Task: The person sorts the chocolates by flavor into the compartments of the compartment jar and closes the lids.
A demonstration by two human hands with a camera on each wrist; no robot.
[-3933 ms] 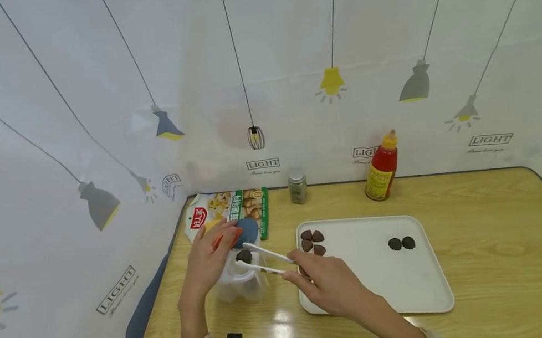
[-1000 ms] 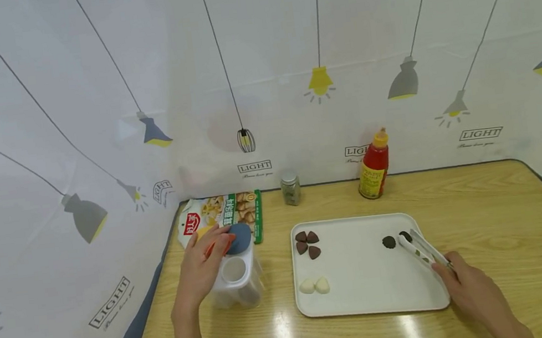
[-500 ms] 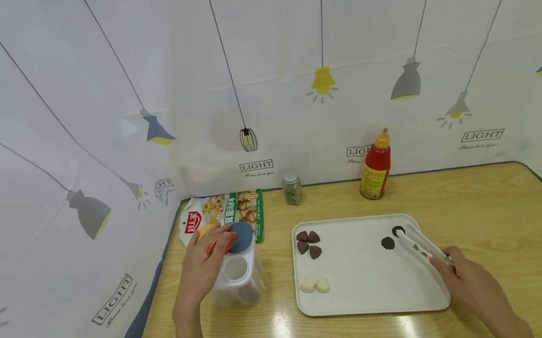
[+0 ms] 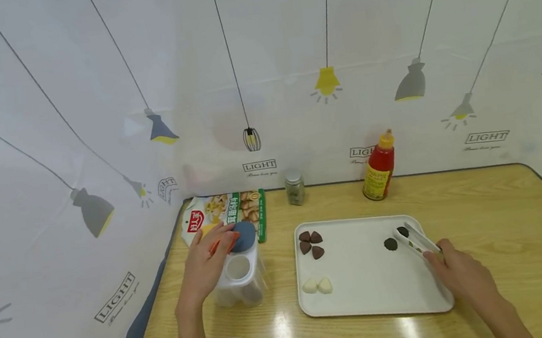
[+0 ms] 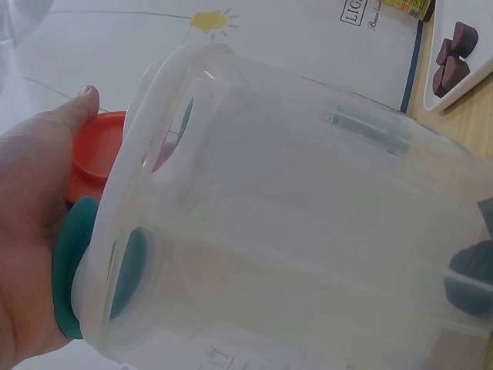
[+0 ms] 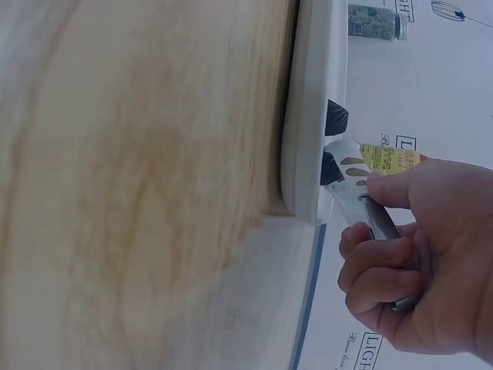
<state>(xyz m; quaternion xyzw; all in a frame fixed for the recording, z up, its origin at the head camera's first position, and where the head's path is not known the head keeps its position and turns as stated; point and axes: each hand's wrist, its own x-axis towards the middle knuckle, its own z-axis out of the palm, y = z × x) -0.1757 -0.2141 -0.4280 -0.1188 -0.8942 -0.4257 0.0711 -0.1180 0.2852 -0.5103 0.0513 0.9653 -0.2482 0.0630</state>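
My left hand (image 4: 205,265) lies over the top of a clear plastic container (image 5: 293,193) and pinches its red lid (image 5: 98,154) up on edge. A teal lid (image 5: 75,266) sits under the palm, and a blue lid (image 4: 244,236) lies beyond the fingers. In front of that, one round opening (image 4: 238,267) is uncovered. My right hand (image 4: 464,275) grips white tongs (image 4: 416,241) with a leaf pattern. Their tips stand either side of a dark ruffled piece (image 4: 402,231) on the white tray (image 4: 360,292). A second dark piece (image 4: 390,244) lies just left of it.
Several brown wedge-shaped pieces (image 4: 318,252) and two cream ones (image 4: 324,285) lie on the tray's left side. Behind stand a small spice jar (image 4: 295,188), a red sauce bottle (image 4: 379,168) and a printed food packet (image 4: 250,207), against a patterned cloth backdrop.
Earlier the tongs held a dark piece over the container's opening. Since then they have moved right to the tray without it, round another dark piece. My left hand has kept its hold.
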